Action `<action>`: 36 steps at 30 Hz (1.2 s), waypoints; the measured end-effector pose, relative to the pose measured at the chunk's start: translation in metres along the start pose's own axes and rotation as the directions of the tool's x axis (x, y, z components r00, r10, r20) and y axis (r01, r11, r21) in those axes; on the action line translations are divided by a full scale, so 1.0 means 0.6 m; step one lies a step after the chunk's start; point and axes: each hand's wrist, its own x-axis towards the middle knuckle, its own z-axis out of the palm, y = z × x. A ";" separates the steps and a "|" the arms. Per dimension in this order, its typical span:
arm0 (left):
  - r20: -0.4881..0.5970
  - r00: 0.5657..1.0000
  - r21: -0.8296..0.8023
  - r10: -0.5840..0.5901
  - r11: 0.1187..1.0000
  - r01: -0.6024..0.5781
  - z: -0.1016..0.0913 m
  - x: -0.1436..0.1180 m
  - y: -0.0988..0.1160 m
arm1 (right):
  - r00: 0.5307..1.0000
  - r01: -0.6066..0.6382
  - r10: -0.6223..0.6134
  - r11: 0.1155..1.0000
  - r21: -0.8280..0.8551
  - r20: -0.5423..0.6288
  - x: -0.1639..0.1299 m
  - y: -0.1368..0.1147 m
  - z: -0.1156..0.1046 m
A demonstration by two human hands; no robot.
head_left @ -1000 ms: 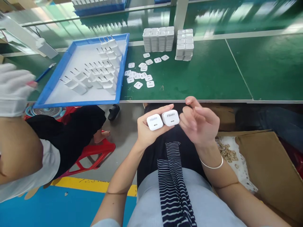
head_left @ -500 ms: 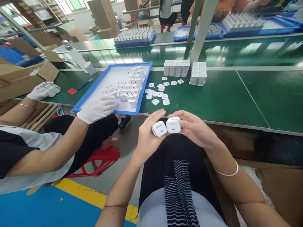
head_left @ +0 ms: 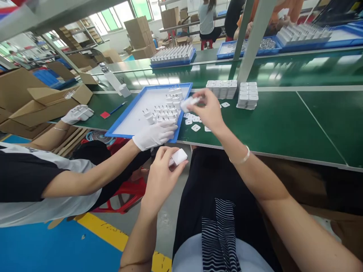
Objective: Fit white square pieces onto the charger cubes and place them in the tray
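Left hand: the left hand (head_left: 162, 172) is below the table edge, over the lap, fingers curled around a white charger (head_left: 179, 156); only one end of the block shows past the fingertips.
Right hand: the right hand (head_left: 208, 111) is stretched out over the green table (head_left: 272, 117), pinching a second charger (head_left: 189, 102) at the right rim of the blue tray (head_left: 124, 118). That charger is blurred, so its prongs and face cannot be made out.
Tray contents: rows of white plugs (head_left: 166, 111) stand prongs up at the tray's far right corner; the nearest ones are partly covered by a co-worker's gloved hand (head_left: 155, 135).
Co-worker's other hand: a second gloved hand (head_left: 77, 114) lies on the table to the left, holding small white pieces too blurred to tell apart.
Loose pieces: flat white squares (head_left: 195, 127) lie on the table beneath the right hand, several hidden by it.
Stacks: white stacked blocks (head_left: 235, 90) stand behind, beside a grey post (head_left: 252, 41).
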 end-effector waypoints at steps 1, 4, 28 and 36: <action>0.012 1.000 0.000 0.016 1.000 -0.016 0.001 0.001 0.002 | 0.998 0.058 -0.054 0.990 -0.128 0.032 0.038 0.000 0.012; 0.052 0.998 -0.011 0.046 0.999 -0.045 0.009 0.002 0.010 | 0.972 0.108 -0.003 0.893 -0.438 0.233 0.131 0.007 0.050; 0.223 0.942 0.637 -0.252 0.769 0.055 -0.059 0.508 -0.044 | 0.864 0.133 0.020 0.955 -0.266 0.504 0.077 -0.034 -0.102; 0.291 0.890 0.614 -0.352 0.782 0.109 -0.032 0.531 -0.079 | 0.890 -0.068 0.137 0.983 -0.171 0.435 -0.017 0.006 -0.223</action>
